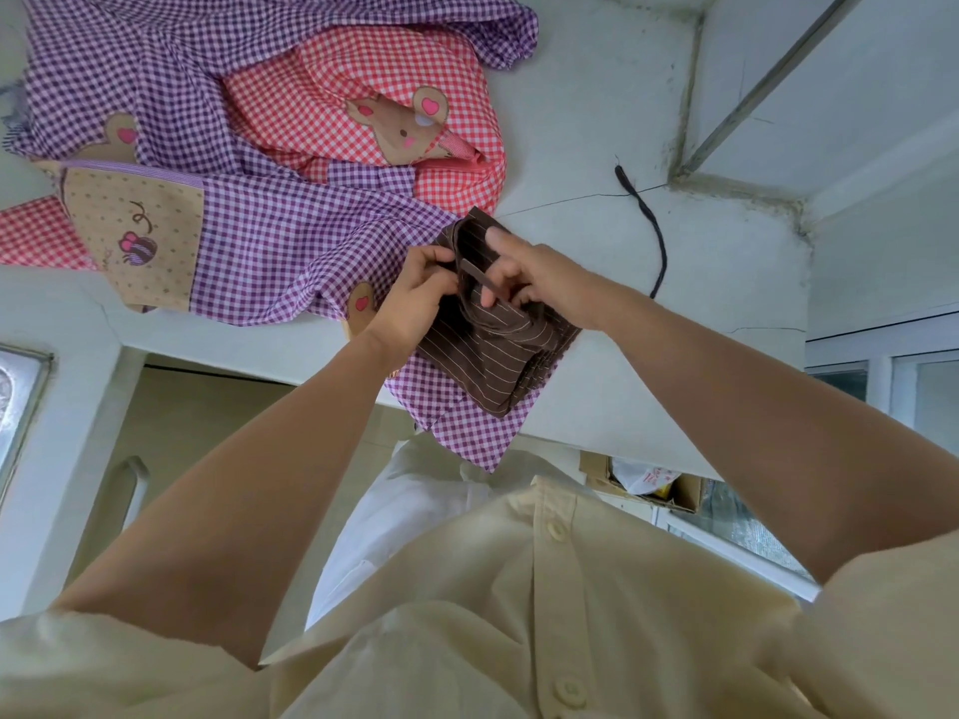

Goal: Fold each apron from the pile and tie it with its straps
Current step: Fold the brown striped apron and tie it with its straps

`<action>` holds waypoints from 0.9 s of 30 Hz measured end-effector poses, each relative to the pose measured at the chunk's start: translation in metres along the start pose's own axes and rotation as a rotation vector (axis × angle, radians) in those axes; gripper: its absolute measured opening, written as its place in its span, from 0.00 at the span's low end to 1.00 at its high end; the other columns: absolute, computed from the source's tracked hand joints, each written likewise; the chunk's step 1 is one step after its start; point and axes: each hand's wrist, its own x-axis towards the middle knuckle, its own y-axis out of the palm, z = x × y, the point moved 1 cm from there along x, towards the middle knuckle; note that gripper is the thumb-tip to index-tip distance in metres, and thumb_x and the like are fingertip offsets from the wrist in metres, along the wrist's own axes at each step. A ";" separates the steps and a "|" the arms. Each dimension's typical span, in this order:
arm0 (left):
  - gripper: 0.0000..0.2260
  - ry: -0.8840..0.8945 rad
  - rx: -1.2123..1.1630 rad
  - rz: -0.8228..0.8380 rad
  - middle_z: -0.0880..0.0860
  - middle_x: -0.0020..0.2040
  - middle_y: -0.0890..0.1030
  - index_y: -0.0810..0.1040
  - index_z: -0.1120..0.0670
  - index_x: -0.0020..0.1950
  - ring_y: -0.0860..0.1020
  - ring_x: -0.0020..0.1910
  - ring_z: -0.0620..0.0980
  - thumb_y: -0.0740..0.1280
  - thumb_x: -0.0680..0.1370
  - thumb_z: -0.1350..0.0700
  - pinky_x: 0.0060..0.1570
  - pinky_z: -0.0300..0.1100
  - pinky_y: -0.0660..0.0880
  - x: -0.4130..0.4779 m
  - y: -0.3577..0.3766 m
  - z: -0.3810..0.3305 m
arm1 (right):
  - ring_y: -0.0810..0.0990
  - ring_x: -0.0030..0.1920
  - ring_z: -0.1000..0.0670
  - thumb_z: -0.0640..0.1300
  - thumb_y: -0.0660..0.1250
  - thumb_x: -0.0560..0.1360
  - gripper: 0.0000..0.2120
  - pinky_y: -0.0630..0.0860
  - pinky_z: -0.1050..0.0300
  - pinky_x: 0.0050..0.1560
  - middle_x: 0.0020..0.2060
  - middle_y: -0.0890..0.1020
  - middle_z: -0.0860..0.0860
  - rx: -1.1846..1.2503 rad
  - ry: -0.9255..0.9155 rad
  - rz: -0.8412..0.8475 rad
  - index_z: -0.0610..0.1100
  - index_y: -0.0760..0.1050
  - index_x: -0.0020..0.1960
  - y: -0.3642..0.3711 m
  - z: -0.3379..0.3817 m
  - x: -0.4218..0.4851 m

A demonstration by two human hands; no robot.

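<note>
Tying appears to be the step in hand. The brown striped apron [498,365] is folded into a compact bundle and sits at the near edge of the white counter [597,121], resting on a corner of a purple checked apron [259,241] that hangs over that edge.

Hands: the left hand [415,298] has its fingers curled and pinches the bundle's left edge, where a narrow brown strap [473,276] crosses it. The right hand [539,282] lies on top of the bundle, its lower fingers curled around the strap and its forefinger extended. Whether a knot is formed cannot be told; the fingers hide the crossing.

Progress, as judged: folding of this apron is complete and securing it is not yet finished. No tied bundle is in view elsewhere on the counter.

Outstanding: the pile behind lies unfolded and crumpled. It holds purple checked cloth and a red checked apron [415,70], both with bear patches. How many aprons it holds cannot be determined, as the fabrics overlap. Most of the task therefore appears to remain.

Other: a black cord [659,241] lies on the counter to the right, apart from the work.
</note>
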 end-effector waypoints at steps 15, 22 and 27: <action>0.39 0.090 0.512 -0.056 0.53 0.66 0.63 0.61 0.49 0.71 0.60 0.68 0.52 0.68 0.65 0.34 0.70 0.53 0.62 0.003 0.041 -0.008 | 0.59 0.26 0.55 0.37 0.58 0.81 0.11 0.57 0.62 0.29 0.23 0.63 0.54 0.314 0.030 -0.240 0.40 0.79 0.52 -0.044 -0.026 -0.025; 0.42 0.131 0.545 -0.035 0.54 0.69 0.57 0.56 0.46 0.74 0.56 0.72 0.54 0.73 0.67 0.35 0.73 0.56 0.59 0.004 0.038 -0.010 | 0.64 0.27 0.55 0.35 0.53 0.83 0.11 0.66 0.65 0.34 0.24 0.67 0.55 0.556 -0.087 -0.305 0.43 0.72 0.48 -0.039 -0.032 -0.029; 0.38 0.144 0.625 -0.052 0.56 0.69 0.57 0.56 0.45 0.74 0.55 0.72 0.56 0.73 0.72 0.42 0.73 0.54 0.57 0.004 0.043 -0.010 | 0.58 0.24 0.55 0.37 0.51 0.81 0.12 0.68 0.61 0.37 0.23 0.63 0.55 0.755 -0.070 -0.269 0.43 0.71 0.44 -0.045 -0.026 -0.033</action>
